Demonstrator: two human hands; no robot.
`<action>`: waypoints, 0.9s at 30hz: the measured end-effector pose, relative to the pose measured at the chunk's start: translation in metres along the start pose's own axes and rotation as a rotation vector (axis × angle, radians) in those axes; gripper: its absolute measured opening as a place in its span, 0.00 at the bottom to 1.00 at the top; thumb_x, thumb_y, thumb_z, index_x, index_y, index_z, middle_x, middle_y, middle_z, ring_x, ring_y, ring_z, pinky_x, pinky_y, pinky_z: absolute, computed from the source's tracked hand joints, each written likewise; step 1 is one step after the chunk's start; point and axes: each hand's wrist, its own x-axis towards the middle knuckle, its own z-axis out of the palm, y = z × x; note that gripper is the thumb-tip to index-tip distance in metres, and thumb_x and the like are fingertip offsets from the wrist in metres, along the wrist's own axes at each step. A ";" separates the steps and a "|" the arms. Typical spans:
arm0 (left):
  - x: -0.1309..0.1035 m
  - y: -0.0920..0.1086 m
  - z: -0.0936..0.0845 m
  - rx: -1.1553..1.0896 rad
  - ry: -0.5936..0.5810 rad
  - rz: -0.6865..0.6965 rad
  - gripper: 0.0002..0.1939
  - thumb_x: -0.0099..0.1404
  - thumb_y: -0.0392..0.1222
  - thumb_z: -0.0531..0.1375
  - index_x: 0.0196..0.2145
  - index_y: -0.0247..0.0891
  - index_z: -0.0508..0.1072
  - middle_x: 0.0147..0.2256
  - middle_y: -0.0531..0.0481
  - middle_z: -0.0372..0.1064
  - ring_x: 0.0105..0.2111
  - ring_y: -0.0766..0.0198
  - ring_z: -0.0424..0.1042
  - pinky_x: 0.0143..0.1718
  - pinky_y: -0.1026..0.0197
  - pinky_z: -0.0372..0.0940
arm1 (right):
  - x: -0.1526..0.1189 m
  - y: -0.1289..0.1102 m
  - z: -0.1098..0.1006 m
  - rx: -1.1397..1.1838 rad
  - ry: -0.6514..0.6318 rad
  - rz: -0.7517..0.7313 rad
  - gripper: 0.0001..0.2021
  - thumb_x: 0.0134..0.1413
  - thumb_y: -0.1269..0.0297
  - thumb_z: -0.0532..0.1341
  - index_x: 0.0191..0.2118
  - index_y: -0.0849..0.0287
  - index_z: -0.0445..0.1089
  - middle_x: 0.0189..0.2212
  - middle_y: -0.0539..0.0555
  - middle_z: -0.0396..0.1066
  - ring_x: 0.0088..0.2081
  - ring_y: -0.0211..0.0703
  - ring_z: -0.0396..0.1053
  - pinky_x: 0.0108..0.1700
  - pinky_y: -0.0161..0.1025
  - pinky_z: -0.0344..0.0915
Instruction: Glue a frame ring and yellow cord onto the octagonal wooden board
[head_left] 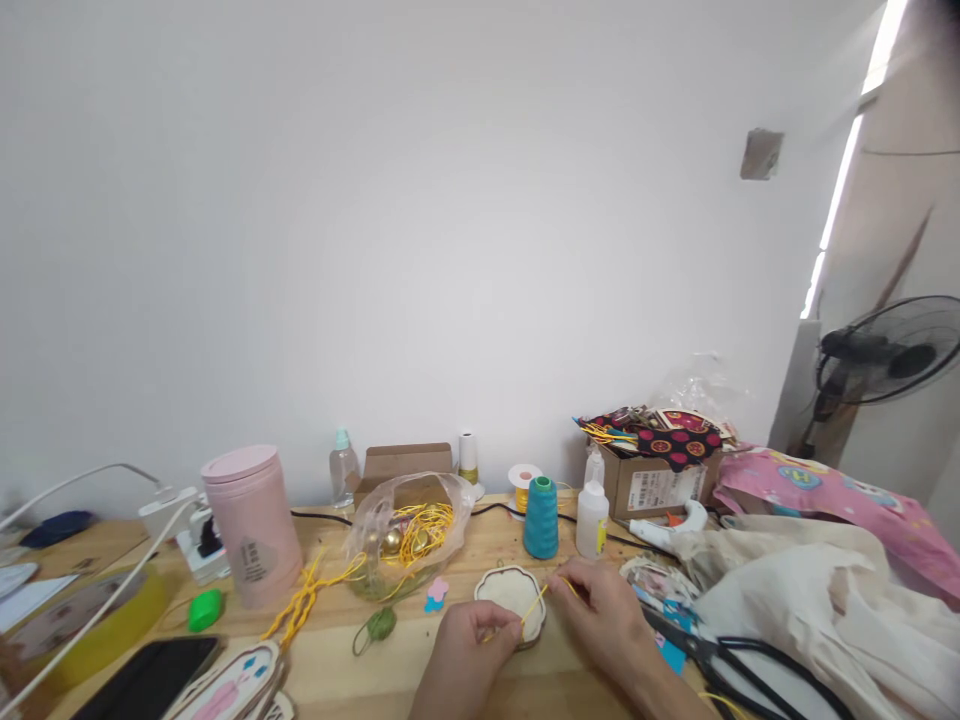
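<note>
Between my hands a yellow cord (535, 606) is stretched, slanting up to the right. My left hand (480, 640) pinches its lower end between thumb and fingertips. The upper end is gripped by the curled fingers of my right hand (596, 605). Under the cord lies a scalloped wooden plaque (506, 588) with a pale face, its lower edge partly hidden by my left hand. Whether the cord is fastened to the plaque I cannot make out. A teal thread cone (541, 520) stands behind my right hand, beside a white squeeze bottle (592, 515).
Black-handled scissors (739, 665) and white cloth (817, 590) lie at the right. A plastic bag (450, 490) of yellow cord and gold bells sits behind my left hand. Leftward are a pink canister (253, 530), a phone (146, 682) and yellow tape (112, 625). A filled cardboard box (660, 485) stands behind.
</note>
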 end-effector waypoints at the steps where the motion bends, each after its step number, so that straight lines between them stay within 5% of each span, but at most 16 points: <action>1: -0.001 0.001 0.000 0.017 0.000 0.003 0.13 0.49 0.43 0.55 0.24 0.31 0.74 0.26 0.46 0.74 0.30 0.59 0.69 0.32 0.63 0.61 | 0.001 0.002 -0.001 0.020 0.041 0.018 0.15 0.51 0.62 0.48 0.22 0.60 0.68 0.21 0.51 0.67 0.25 0.38 0.61 0.27 0.33 0.52; 5: -0.009 0.009 0.001 0.110 -0.035 0.042 0.12 0.50 0.41 0.53 0.24 0.34 0.75 0.26 0.47 0.74 0.30 0.59 0.69 0.31 0.64 0.61 | 0.002 0.002 -0.007 0.111 0.109 -0.093 0.11 0.49 0.62 0.51 0.31 0.59 0.69 0.29 0.54 0.68 0.34 0.42 0.62 0.36 0.37 0.55; 11: -0.016 0.015 0.004 0.215 -0.040 0.049 0.14 0.51 0.39 0.50 0.23 0.35 0.76 0.25 0.48 0.74 0.28 0.61 0.70 0.29 0.66 0.60 | -0.008 -0.012 -0.007 0.073 -0.125 -0.396 0.09 0.43 0.59 0.58 0.33 0.52 0.70 0.35 0.50 0.67 0.40 0.42 0.59 0.50 0.44 0.44; 19: -0.016 0.010 0.006 0.265 -0.011 -0.037 0.13 0.49 0.40 0.51 0.22 0.37 0.75 0.24 0.49 0.73 0.26 0.61 0.68 0.28 0.66 0.59 | -0.005 -0.015 -0.013 -0.011 -0.189 -0.371 0.04 0.43 0.62 0.59 0.24 0.49 0.72 0.25 0.45 0.70 0.34 0.38 0.61 0.53 0.48 0.23; 27: -0.010 -0.001 0.011 0.364 0.023 -0.039 0.13 0.50 0.40 0.51 0.24 0.36 0.74 0.20 0.48 0.70 0.22 0.62 0.66 0.22 0.66 0.54 | -0.007 -0.016 -0.012 -0.047 -0.174 -0.349 0.05 0.43 0.65 0.58 0.22 0.52 0.70 0.23 0.46 0.69 0.33 0.37 0.62 0.54 0.47 0.28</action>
